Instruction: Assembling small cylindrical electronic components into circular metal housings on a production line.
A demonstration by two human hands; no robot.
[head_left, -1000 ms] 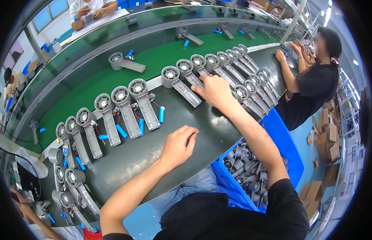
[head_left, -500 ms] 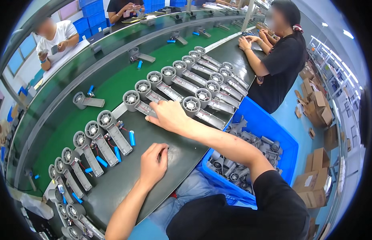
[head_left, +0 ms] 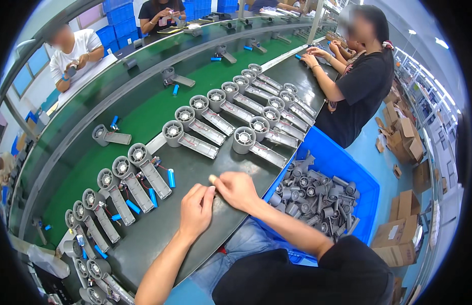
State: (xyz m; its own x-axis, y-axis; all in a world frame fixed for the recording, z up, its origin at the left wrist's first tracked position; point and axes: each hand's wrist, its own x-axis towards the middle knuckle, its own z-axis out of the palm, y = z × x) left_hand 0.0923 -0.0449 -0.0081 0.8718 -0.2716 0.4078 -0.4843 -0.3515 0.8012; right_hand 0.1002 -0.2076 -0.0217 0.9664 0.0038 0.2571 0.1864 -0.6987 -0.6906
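My left hand (head_left: 196, 211) rests near the front edge of the dark table, its fingers curled together; what they hold, if anything, is hidden. Beside it is my right hand (head_left: 238, 190), bent inward, with its thumb stretched toward the left fingertips and a pale yellowish cover on the thumb tip. Its other fingers are curled under and mostly hidden. Just beyond lies a grey handheld fan half-shell (head_left: 200, 146), its round fan head up and its handle trough open. Another fan half-shell (head_left: 266, 153) lies to the right. Left of my hands, a fan half-shell (head_left: 155, 175) sits near a blue battery (head_left: 171, 178).
Several more fan shells stand in rows on the table (head_left: 220, 213). A blue bin (head_left: 365, 203) full of grey parts is at my right. Beyond runs a green conveyor belt (head_left: 149, 101) carrying fan parts. A co-worker (head_left: 355, 81) works on the right; cardboard boxes (head_left: 398, 229) stand behind.
My right hand has left the nearest fan half-shell of the right-hand group and come back beside my left hand. That shell now lies uncovered. My left hand has barely moved.
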